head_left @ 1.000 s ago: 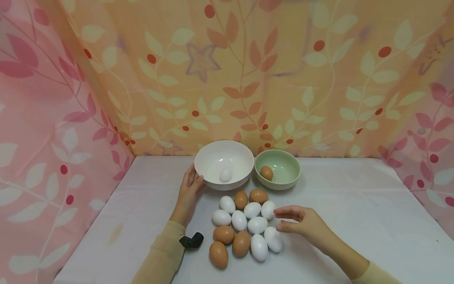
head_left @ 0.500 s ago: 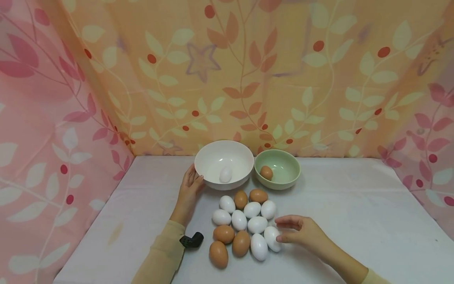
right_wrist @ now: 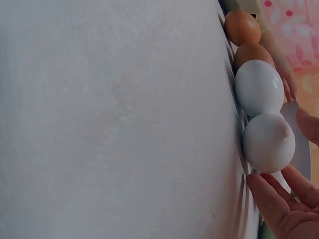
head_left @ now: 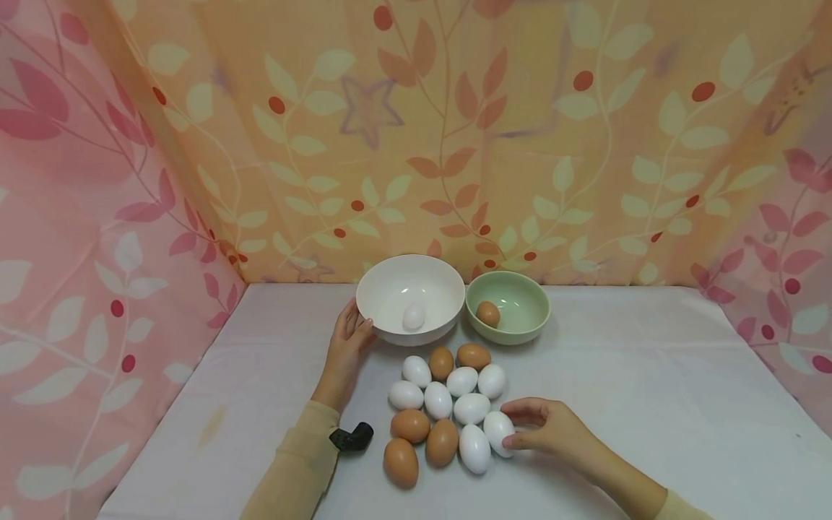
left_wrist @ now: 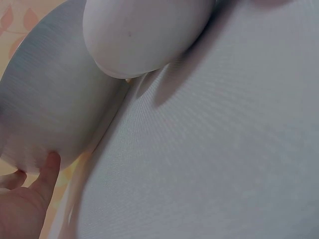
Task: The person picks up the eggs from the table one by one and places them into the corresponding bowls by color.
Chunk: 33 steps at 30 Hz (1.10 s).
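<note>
At the left side of the white bowl [head_left: 383,289], my left hand [head_left: 344,347] rests its thumb and fingertips against the outer wall; the left wrist view shows the thumb [left_wrist: 51,167] straight on that wall. Inside the bowl lies one white egg [head_left: 414,316]. My right hand [head_left: 559,433] has thumb and fingers spread around a white egg [head_left: 499,433] at the right edge of a group of eggs on the table. In the right wrist view, fingertips [right_wrist: 259,186] sit just below that same egg [right_wrist: 269,143], with the thumb [right_wrist: 308,124] beside it.
A green bowl [head_left: 533,318] holding one brown egg [head_left: 488,314] stands close beside the white bowl. Several brown eggs [head_left: 401,462] and white eggs [head_left: 474,448] lie packed together in front of the bowls. Patterned cloth [head_left: 292,180] walls the back and sides of the white table [head_left: 650,375].
My right hand has come down and slightly left, from beside the upper white eggs to around the lower right white egg. The left hand stays at the white bowl.
</note>
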Each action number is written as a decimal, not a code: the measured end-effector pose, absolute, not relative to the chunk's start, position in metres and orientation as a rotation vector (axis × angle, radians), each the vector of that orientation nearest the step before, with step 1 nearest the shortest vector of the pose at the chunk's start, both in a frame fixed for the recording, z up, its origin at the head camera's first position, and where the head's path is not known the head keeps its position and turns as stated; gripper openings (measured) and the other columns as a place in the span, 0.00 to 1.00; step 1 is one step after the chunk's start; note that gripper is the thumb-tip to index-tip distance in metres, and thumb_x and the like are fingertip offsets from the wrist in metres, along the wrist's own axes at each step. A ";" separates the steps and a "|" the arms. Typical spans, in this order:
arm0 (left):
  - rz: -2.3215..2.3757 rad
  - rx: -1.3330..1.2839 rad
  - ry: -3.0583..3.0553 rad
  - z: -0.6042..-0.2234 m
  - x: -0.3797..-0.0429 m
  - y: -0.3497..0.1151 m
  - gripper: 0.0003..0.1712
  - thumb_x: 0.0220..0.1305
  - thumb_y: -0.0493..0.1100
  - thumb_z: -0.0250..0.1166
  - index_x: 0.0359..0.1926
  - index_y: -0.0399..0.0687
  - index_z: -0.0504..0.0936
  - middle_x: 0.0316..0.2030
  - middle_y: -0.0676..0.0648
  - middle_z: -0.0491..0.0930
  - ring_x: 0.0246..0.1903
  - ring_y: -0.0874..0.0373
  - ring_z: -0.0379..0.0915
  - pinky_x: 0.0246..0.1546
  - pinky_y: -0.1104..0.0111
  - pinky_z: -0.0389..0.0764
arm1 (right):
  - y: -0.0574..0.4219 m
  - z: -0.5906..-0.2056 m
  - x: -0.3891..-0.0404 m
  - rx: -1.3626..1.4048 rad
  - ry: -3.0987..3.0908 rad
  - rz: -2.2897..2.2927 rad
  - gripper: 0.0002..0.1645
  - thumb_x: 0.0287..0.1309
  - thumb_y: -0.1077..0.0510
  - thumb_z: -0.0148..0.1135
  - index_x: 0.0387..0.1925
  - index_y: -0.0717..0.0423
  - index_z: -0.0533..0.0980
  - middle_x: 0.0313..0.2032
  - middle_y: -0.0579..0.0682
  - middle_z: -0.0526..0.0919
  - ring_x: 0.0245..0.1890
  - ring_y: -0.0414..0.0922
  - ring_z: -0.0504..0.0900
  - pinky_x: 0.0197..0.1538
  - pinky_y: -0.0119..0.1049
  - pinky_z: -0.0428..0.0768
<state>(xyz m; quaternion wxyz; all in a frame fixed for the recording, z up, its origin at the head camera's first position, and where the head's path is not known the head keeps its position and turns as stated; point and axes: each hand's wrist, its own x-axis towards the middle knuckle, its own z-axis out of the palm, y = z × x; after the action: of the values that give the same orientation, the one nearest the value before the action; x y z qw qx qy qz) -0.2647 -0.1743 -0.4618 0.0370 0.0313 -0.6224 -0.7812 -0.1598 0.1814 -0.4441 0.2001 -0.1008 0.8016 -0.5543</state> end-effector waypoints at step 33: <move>-2.387 0.095 -1.915 -0.464 -0.264 -0.175 0.39 0.73 0.44 0.59 0.78 0.59 0.51 0.79 0.54 0.45 0.77 0.60 0.48 0.72 0.58 0.66 | 0.172 -0.438 -0.159 -0.274 2.374 -1.448 0.30 0.43 0.58 0.78 0.52 0.62 0.81 0.48 0.55 0.87 0.51 0.46 0.83 0.43 0.23 0.78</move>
<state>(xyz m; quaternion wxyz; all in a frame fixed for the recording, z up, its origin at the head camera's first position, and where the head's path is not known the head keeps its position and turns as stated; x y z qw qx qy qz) -0.2641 -0.1750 -0.4644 0.0399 0.0311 -0.6250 -0.7790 -0.1588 0.1720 -0.4379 0.1727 -0.0967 0.8369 -0.5103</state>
